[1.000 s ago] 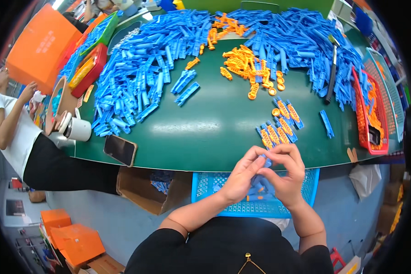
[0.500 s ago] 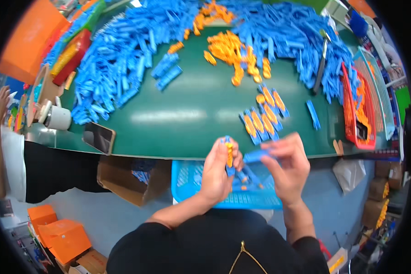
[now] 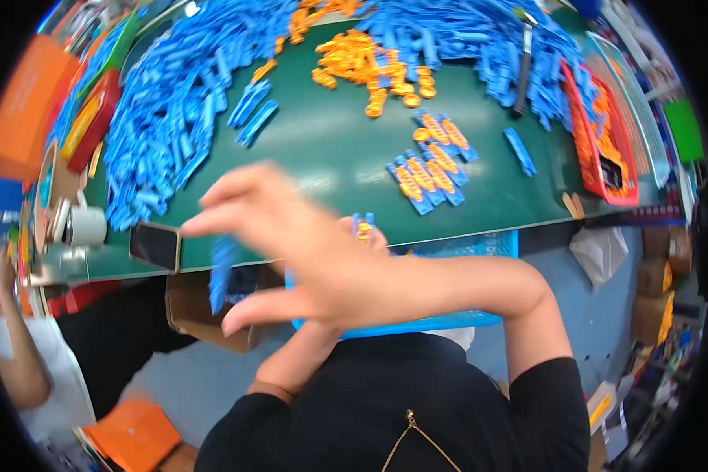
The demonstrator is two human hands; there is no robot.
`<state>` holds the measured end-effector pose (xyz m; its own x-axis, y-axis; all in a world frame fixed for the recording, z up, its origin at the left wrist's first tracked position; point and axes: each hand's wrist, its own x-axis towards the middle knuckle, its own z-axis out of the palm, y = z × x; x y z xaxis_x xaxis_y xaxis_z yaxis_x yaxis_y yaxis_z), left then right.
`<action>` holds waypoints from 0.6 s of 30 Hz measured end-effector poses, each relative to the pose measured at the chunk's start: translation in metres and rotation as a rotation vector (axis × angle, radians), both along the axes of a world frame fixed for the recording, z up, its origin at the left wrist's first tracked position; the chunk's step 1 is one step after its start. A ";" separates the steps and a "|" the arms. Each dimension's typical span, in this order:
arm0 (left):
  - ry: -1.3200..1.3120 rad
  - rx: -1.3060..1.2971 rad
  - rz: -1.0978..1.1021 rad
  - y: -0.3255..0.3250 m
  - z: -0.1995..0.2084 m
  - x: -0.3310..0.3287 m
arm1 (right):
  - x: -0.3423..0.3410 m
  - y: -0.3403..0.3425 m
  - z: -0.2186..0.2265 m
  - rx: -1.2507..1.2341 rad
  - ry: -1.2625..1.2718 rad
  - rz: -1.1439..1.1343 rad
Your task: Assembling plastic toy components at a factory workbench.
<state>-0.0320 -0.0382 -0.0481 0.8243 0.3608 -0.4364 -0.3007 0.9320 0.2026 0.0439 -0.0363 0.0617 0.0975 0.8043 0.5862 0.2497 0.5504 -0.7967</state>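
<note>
My right hand (image 3: 303, 248) stretches across to the left with its fingers spread wide. A blurred blue plastic strip (image 3: 222, 274) is in the air between its thumb and fingertips, over the cardboard box (image 3: 200, 318); it looks free of the hand. Mostly hidden behind the right arm, my left hand (image 3: 379, 241) grips a blue strip with an orange insert (image 3: 363, 228) by the table edge. Farther out on the green table (image 3: 315, 149) lie several blue pieces with orange inserts (image 3: 433, 169), set side by side.
Heaps of blue strips (image 3: 173, 102) curve round the table's far side, with loose orange pieces (image 3: 350, 59) in the middle. A light-blue basket (image 3: 488, 248) is under my arms. A red basket (image 3: 621, 149) stands right; a phone (image 3: 156, 246) and white mug (image 3: 85, 224) lie left. Another person's arm (image 3: 20, 346) shows far left.
My right hand has swung from beside the left hand across to the left, and its fingers have spread, letting go of the blue strip. My left hand still holds its piece.
</note>
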 end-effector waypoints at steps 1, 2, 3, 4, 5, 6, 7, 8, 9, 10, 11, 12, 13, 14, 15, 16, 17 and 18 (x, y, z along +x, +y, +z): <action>-0.050 0.436 -0.017 0.006 0.008 -0.010 | -0.018 0.005 -0.001 -0.006 -0.034 0.028; -0.056 0.442 -0.013 0.007 0.018 -0.022 | -0.018 0.005 0.000 -0.002 -0.161 0.012; -0.003 0.505 -0.051 0.003 0.025 -0.017 | 0.000 -0.004 -0.004 -0.022 -0.300 -0.060; 0.047 0.568 -0.086 0.001 0.031 -0.013 | 0.025 -0.016 -0.011 -0.075 -0.347 -0.175; 0.130 0.639 -0.072 0.001 0.035 -0.017 | 0.044 -0.027 -0.018 -0.112 -0.376 -0.236; 0.047 0.667 -0.159 0.009 0.026 -0.021 | 0.063 -0.039 -0.021 -0.187 -0.328 -0.324; 0.120 0.806 -0.208 0.011 0.027 -0.019 | 0.084 -0.052 -0.027 -0.265 -0.280 -0.416; 0.161 0.865 -0.183 0.011 0.033 -0.016 | 0.104 -0.066 -0.033 -0.344 -0.208 -0.505; 0.206 0.927 -0.146 0.011 0.036 -0.017 | 0.119 -0.077 -0.040 -0.415 -0.136 -0.583; 0.238 1.034 -0.035 0.011 0.033 -0.015 | 0.133 -0.084 -0.045 -0.482 -0.142 -0.656; 0.265 1.139 0.071 0.011 0.028 -0.013 | 0.142 -0.091 -0.050 -0.551 -0.146 -0.736; 0.291 1.199 0.142 0.014 0.025 -0.014 | 0.147 -0.097 -0.054 -0.556 -0.145 -0.750; 0.328 1.266 0.157 0.019 0.026 -0.014 | 0.152 -0.106 -0.057 -0.616 -0.165 -0.802; 0.262 1.163 0.143 0.024 0.029 -0.017 | 0.159 -0.114 -0.061 -0.676 -0.185 -0.852; 0.197 1.060 0.126 0.027 0.032 -0.019 | 0.166 -0.123 -0.068 -0.681 -0.184 -0.876; 0.172 1.023 0.185 0.029 0.036 -0.018 | 0.172 -0.131 -0.074 -0.581 -0.350 -1.012; 0.147 0.985 0.243 0.030 0.039 -0.017 | 0.178 -0.138 -0.077 -0.477 -0.520 -1.141; 0.105 1.127 0.271 0.037 0.028 -0.017 | 0.182 -0.144 -0.078 -0.419 -0.621 -1.251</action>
